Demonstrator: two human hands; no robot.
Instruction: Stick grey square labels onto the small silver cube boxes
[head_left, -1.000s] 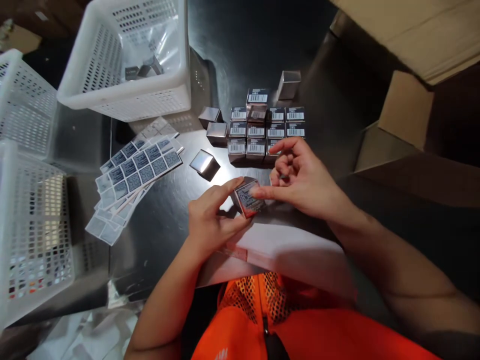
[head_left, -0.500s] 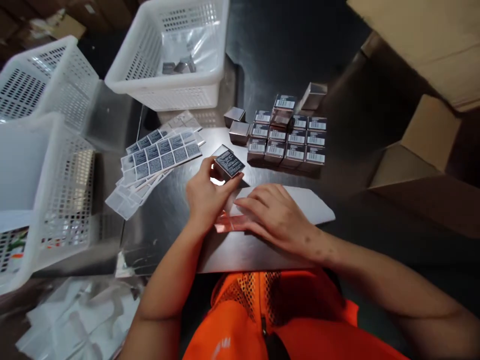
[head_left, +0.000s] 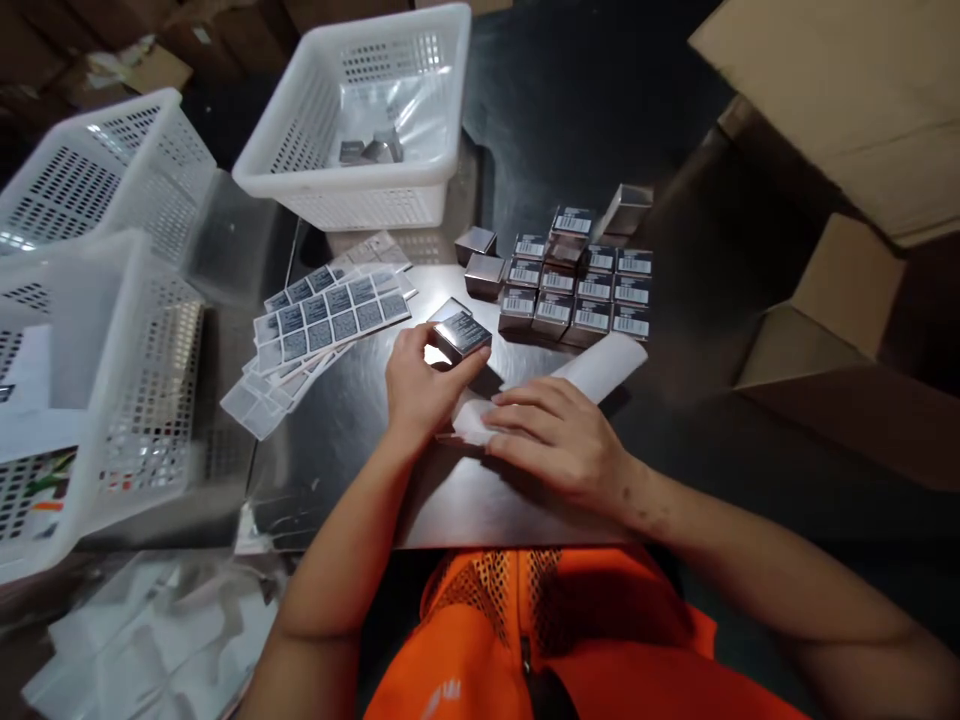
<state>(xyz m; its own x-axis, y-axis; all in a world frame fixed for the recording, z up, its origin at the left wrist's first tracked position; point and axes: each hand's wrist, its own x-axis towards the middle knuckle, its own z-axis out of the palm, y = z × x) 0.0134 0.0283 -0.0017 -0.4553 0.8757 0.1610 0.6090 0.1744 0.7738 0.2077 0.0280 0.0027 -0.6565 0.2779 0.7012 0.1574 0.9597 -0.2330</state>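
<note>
**One small box in hand, a sheet pinned flat**

The fingers [head_left: 457, 372] of the left hand [head_left: 420, 385] are closed around a small silver box [head_left: 461, 335], thumb on the near side and fingertips curled over the far edge, so the box sits tilted just above the counter [head_left: 337, 440] with its top face turned up toward the person. Held that way, the face is easy to see and reach. The right hand [head_left: 559, 440] lies palm down with its fingers [head_left: 517, 415] stretched out and flat, not gripping anything; they press on the near end of a white sheet [head_left: 600, 368], seemingly to keep it from sliding or curling. The sheet's far end lifts a little toward the stacked goods.

Just beyond the sheet stands a tight block of labelled boxes [head_left: 585, 295], barcodes facing up, packed edge to edge in rows as if finished and set aside. Two bare silver boxes [head_left: 480, 258] sit to the left of that block, apart from it. Fanned label sheets [head_left: 330, 320] lie near the left hand, within easy reach. Farther back a white basket [head_left: 360, 195] holds a clear bag and a few more silver boxes; two more white baskets [head_left: 112, 330] stand at the left. Cardboard cartons [head_left: 840, 290] sit at the right.
</note>
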